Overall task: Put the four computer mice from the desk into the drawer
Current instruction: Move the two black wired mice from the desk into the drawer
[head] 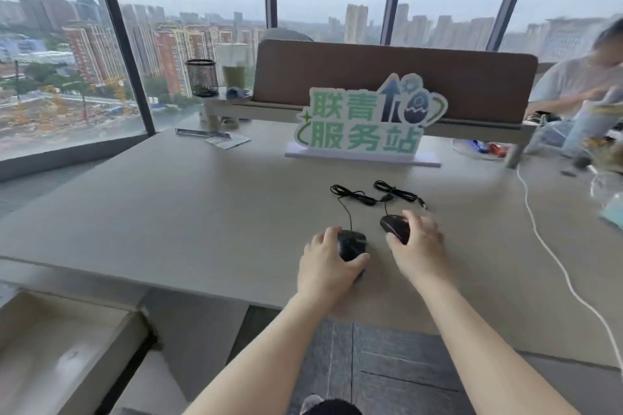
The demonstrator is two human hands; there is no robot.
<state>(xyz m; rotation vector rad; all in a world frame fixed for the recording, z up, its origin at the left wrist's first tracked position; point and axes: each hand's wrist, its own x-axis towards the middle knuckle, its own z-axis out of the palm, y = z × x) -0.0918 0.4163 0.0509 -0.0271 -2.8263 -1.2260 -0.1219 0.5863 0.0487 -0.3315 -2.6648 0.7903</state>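
Both hands work near the front edge of the bench [168,212]. Left hand [325,268]: fingers curled around a black wired mouse [352,244], thumb at its near-right side, other fingers on its far-left side; mouse appears to sit on the bench surface. Right hand [418,246]: fingers wrapped on a second black mouse [392,226], which shows just left of the fingertips, thumb under its near edge; mouse is tilted, contact w/ bench cannot be told. The two mice lie close together, not touching. Their cables [377,195] run from the far side of the fingers away from the person and end in loose bundles, w/ a plug at the right end. Only two mice are visible on the bench. Well beyond the fingers stands a green-and-white sign [364,125] on a white base, in front of a brown divider panel [438,77]. Well to the right of the right-hand fingers, a white cable [546,246] trails across the bench. Below and well left of the left-hand fingers, an open drawer [60,347] shows a pale interior; contents not clear. A black mesh cup [202,77] stands far left near the window.
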